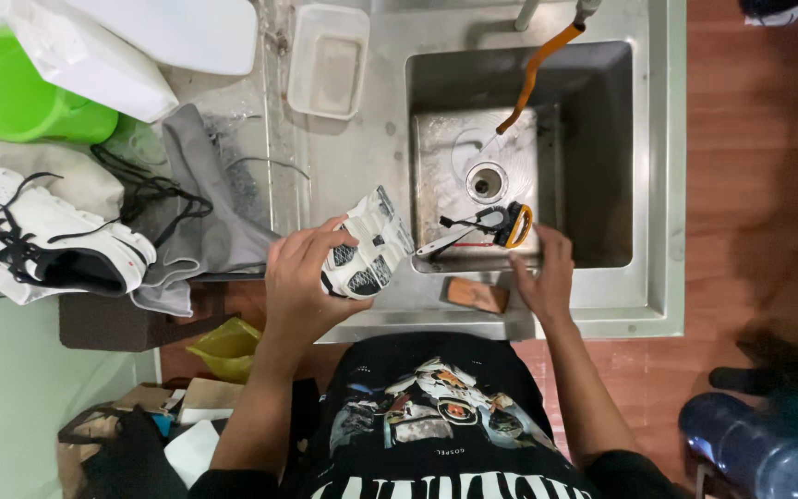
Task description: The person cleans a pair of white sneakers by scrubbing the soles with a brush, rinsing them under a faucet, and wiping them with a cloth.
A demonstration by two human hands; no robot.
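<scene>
From the head camera, looking straight down: the left hand (pixel 299 282) is wrapped around a white and grey shoe (pixel 367 246), sole turned up, fingers clamped on its near end, holding it over the steel counter just left of the sink basin (pixel 602 139). The right hand (pixel 547 273) is down at the near edge of the basin, fingers loosely spread and reaching in beside a scrubbing brush (pixel 489 225) with a white handle and an orange and black head; whether it actually grips the brush I cannot tell. A brown bar of soap (pixel 477 294) lies on the sink rim, just between the two hands. An orange hose (pixel 533 74) hangs from the tap into the basin, above the drain (pixel 486 182). Over on the left, a second white shoe (pixel 43 245) with loose black laces rests on the counter, next to a grey cloth (pixel 205 194). At the far left, a green bucket (pixel 16 92); further along the far side, a white plastic tray (pixel 328 60).
</scene>
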